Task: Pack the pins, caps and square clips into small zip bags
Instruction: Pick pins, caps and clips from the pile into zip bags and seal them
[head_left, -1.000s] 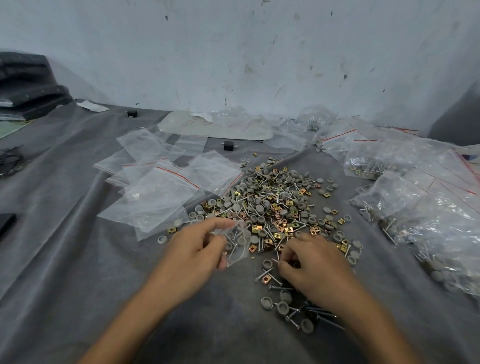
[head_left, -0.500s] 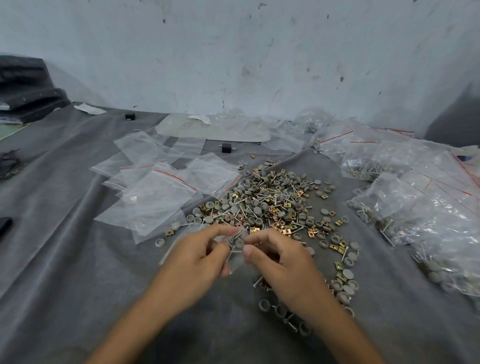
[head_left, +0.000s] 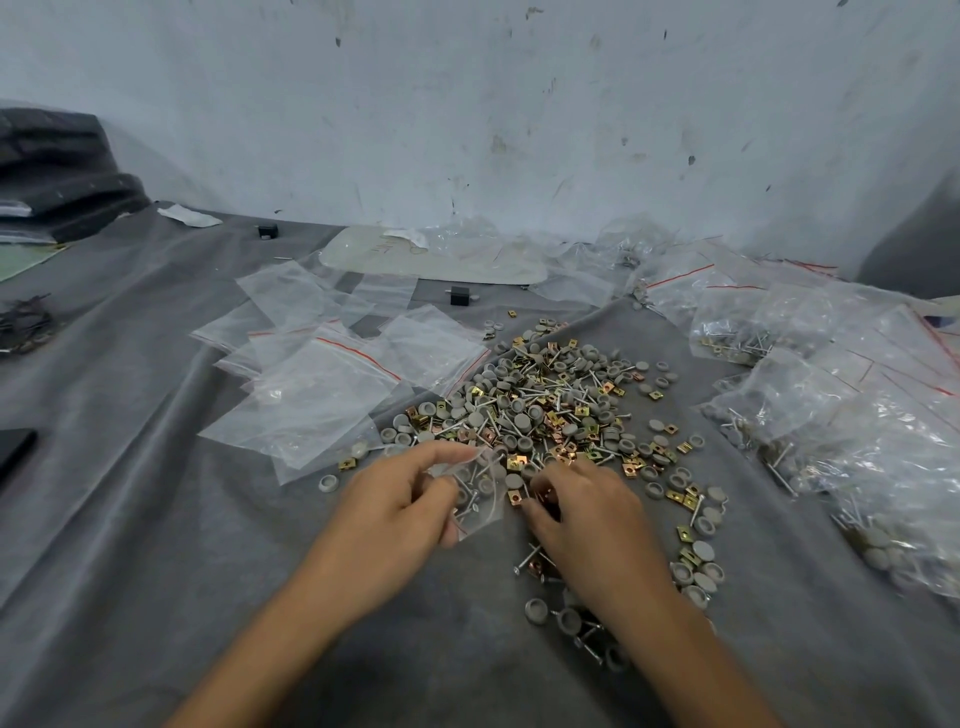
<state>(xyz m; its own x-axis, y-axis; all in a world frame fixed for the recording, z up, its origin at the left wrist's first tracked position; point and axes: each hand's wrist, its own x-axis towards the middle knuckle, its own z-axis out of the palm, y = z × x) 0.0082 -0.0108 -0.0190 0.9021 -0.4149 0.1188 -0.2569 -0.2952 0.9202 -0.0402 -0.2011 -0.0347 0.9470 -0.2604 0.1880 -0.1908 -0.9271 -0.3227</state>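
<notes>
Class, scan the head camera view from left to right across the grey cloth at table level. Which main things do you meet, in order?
Stack of empty zip bags → left hand holding a small bag → right hand → heap of filled bags.

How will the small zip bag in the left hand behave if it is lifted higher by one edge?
The small zip bag looks like thin clear film, so probably floppy. With pins and caps inside, it will likely sag toward its low end. The left hand pinches only its top, so it may swing.
</notes>
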